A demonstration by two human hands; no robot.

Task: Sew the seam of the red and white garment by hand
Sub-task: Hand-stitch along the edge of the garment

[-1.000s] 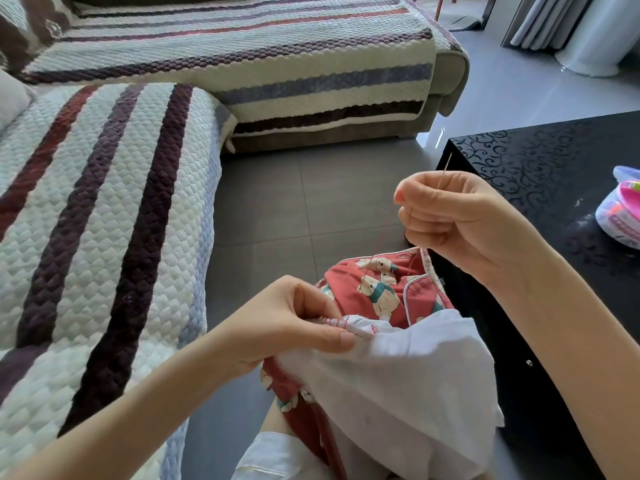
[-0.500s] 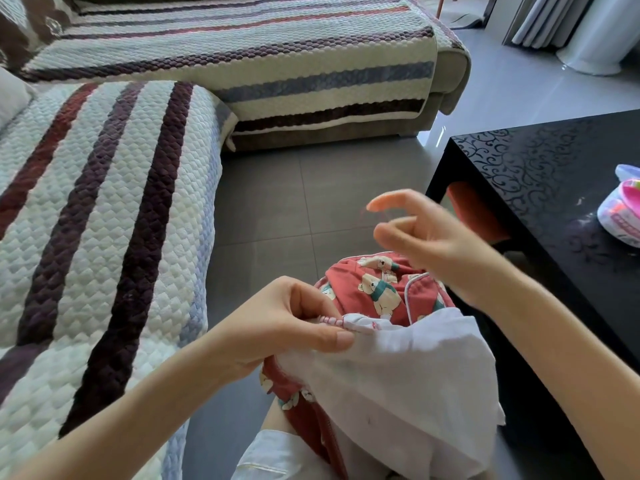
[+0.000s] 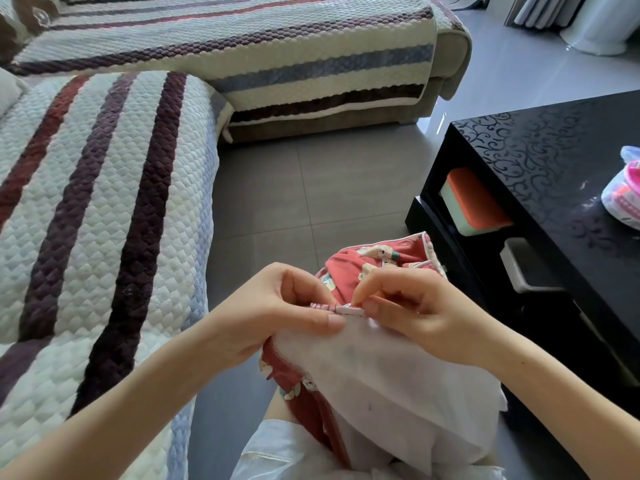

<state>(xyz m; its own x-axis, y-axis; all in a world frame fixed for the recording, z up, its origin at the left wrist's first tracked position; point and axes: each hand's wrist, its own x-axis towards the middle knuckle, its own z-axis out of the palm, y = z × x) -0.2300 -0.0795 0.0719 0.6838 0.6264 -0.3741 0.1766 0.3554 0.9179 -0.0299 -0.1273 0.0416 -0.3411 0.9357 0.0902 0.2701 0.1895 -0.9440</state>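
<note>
The red and white garment [image 3: 381, 372] lies bunched in the lap under both hands. The left hand [image 3: 277, 313] pinches its seam [image 3: 341, 309]; the right hand [image 3: 415, 313] pinches the seam just beside, perhaps around something too fine to make out

The only view comes from a wide-angle camera worn on the person's head, facing forward and tilted steeply down over the lap. It sits close above the left hand [image 3: 277, 317] and right hand [image 3: 415, 313], which meet on the red and white garment [image 3: 360, 372] in the lower middle of frame. Farther out, the striped sofa [image 3: 104, 202] fills the left and top, grey floor tiles [image 3: 294, 188] the centre, a black table [image 3: 554, 161] the right edge.
</note>
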